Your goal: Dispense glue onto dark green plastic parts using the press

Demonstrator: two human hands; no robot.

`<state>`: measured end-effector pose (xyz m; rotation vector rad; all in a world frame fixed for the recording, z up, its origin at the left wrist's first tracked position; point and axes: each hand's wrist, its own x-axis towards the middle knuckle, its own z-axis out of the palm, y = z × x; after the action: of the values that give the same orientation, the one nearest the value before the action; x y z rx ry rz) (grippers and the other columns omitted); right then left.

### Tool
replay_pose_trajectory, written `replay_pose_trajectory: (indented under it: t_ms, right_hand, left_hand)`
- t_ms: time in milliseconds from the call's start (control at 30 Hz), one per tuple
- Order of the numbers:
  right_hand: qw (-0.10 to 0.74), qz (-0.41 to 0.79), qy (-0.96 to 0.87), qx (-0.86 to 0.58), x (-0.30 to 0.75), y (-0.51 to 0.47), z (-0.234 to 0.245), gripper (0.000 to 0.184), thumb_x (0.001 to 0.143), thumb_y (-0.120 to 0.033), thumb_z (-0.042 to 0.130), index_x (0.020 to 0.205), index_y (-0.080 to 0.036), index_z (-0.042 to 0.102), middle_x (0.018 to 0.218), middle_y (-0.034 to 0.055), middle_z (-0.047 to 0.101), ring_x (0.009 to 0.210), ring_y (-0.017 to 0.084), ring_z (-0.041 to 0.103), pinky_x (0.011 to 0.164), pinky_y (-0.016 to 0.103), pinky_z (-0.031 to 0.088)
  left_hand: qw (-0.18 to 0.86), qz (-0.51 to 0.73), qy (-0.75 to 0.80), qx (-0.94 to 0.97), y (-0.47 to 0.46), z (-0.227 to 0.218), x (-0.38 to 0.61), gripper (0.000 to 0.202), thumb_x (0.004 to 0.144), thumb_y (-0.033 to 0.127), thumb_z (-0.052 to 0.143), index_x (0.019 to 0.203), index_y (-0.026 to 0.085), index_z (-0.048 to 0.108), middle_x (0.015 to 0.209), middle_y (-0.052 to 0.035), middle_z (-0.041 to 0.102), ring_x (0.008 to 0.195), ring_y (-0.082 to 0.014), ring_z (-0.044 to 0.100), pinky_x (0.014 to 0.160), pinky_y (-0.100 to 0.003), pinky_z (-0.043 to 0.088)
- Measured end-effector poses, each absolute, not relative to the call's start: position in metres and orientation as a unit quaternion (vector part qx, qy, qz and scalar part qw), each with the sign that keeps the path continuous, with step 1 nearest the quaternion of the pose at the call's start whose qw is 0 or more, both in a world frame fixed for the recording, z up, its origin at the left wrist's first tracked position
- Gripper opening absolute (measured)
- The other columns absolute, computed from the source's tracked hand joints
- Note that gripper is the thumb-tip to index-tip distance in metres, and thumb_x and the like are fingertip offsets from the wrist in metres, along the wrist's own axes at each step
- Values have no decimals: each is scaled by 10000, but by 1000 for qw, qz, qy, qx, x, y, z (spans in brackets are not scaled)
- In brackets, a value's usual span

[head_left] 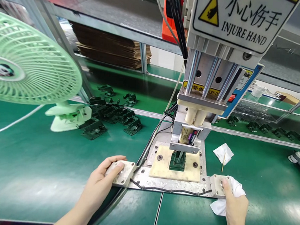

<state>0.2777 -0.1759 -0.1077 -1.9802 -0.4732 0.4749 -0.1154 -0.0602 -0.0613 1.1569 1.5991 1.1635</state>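
Observation:
My left hand (103,175) grips the left button block (124,174) of a small press, thumb over its button and fingers along the far side. At the other end my right hand (236,205) holds the right button block (217,186), thumb on the button; its other fingers are mostly hidden. A white cloth (236,188) lies between that hand and the block. Midway, a dark green plastic part (177,161) sits on the cream fixture plate (157,168). Above it is the press head (202,102), with a wrapped battery-like cylinder (186,135) in its lower frame.
Several dark green parts (112,112) are piled at the left, near a green fan (31,64). A white wipe (222,152) and a cotton swab (223,161) lie right of the press. Black cables (152,141) run beside it. More parts (266,129) line the back right.

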Motion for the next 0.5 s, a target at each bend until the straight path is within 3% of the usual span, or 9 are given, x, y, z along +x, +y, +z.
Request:
replay_pose_trajectory:
  t_ms: [300,500]
  right_hand:
    - [505,190,-193,-820,274,-175,-102,710,550,-771,753,909,-158,779,878,131,771,886,369,718,728,409,547]
    - [534,145,-232,-800,271,-175,-100,651,616,-708,753,929,-137,780,923,153,768,951,376,713,863,456,544]
  left_hand:
    - [404,469,626,474,-60,-65,-117,523,651,630,736,965,212,701,919,-50,734,765,-211,635,640,-252,517]
    - [392,479,613,491,-58,-78,-121,488,729,600,712,1014,205,682,995,-45,713,813,-200,647,671,-244,520]
